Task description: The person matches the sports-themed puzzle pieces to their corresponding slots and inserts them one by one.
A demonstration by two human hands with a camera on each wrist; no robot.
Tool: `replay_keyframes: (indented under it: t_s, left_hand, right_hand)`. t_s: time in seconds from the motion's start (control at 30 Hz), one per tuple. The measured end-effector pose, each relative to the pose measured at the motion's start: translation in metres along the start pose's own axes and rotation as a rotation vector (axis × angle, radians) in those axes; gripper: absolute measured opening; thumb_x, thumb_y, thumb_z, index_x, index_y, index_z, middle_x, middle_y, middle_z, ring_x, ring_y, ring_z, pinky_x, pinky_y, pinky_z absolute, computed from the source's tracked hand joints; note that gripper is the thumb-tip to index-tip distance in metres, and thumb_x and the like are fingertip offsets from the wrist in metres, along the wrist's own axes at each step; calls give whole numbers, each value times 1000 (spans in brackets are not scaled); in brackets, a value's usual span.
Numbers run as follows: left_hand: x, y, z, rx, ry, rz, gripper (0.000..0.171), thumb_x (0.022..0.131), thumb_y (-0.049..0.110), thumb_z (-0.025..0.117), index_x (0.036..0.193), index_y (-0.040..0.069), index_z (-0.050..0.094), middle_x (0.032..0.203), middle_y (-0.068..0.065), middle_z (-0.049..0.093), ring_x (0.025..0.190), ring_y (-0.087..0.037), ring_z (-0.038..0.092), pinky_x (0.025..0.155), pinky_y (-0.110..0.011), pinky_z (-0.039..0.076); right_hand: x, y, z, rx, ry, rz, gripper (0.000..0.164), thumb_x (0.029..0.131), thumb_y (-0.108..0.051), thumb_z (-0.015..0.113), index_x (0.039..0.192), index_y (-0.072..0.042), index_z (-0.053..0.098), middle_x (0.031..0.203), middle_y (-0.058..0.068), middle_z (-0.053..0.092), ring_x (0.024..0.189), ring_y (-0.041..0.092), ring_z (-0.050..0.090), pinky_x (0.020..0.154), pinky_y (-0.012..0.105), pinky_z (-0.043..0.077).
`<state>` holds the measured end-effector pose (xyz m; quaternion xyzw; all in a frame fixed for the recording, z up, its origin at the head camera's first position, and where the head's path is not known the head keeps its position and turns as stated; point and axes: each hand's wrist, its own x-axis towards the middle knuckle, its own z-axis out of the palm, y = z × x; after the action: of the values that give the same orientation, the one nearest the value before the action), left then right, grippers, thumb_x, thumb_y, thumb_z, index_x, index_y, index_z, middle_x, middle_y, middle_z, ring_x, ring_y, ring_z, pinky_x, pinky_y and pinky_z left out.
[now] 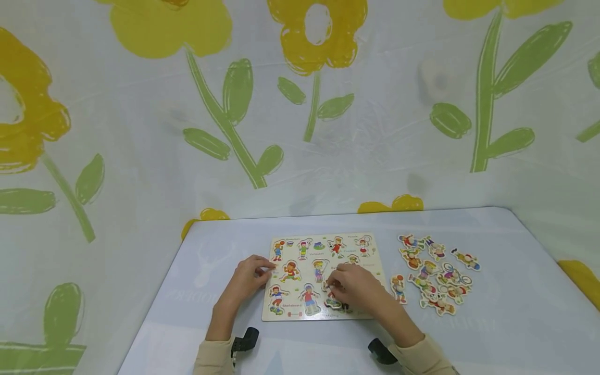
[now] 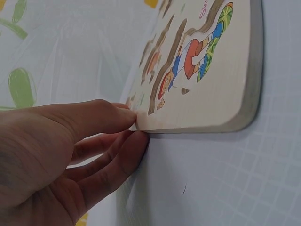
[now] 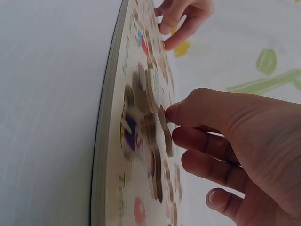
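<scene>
One puzzle piece (image 3: pixel 166 134) lies pinched in the right hand (image 1: pixel 354 285), left hand (image 1: pixel 248 273) gripping board (image 2: pixel 221 101).

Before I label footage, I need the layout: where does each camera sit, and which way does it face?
Head: on the head, facing forward and down at the sports puzzle board, loose pieces and floral backdrop; left hand, right hand, forearms and tan sleeves show.
Left wrist: on that wrist, facing the board's left edge; only the left hand shows.
Right wrist: on that wrist, facing across the board at a raised puzzle piece; right hand near, left beyond.
Head and left wrist share the skateboarder picture.
</scene>
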<state>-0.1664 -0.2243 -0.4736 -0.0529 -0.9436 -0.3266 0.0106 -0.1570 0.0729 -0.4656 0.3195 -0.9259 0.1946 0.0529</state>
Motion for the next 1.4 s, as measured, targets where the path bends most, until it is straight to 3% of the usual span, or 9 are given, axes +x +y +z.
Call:
replay_keyframes:
  t_s: [0.53, 0.87, 1.13, 1.4]
  left_hand:
    - [1, -1, 1, 2, 0, 11, 16, 85, 2, 71, 99, 8, 76, 109, -12, 65, 78, -13, 60, 58, -18, 48]
    - [1, 0, 0, 8, -2, 9, 17, 85, 2, 71, 100, 9, 76, 110, -12, 65, 78, -12, 61, 59, -18, 49]
    - [0, -2, 1, 10, 6, 15, 17, 84, 3, 71, 99, 10, 77, 109, -10, 65, 79, -11, 61, 61, -19, 49]
    - [0, -2, 0, -7, -7, -32, 19, 86, 5, 71, 101, 14, 76, 113, -7, 65, 82, -11, 60, 66, -20, 49]
  right_hand:
    - [18, -28, 20, 34, -21, -52, 8, 82, -17, 74, 90, -18, 76, 79, -11, 61, 66, 0, 44, 63, 16, 42]
    - [22, -33, 18, 49, -12, -28, 9, 82, -17, 73, 90, -19, 76, 82, -11, 63, 68, 0, 47, 63, 16, 43]
    - [29, -42, 24, 76, -18, -85, 8, 83, -18, 75, 91, -18, 76, 81, -9, 63, 68, 0, 46, 62, 14, 43]
    - [36, -55, 31, 79, -53, -112, 8, 85, -20, 74, 93, -19, 76, 84, -10, 64, 70, -1, 47, 64, 15, 43]
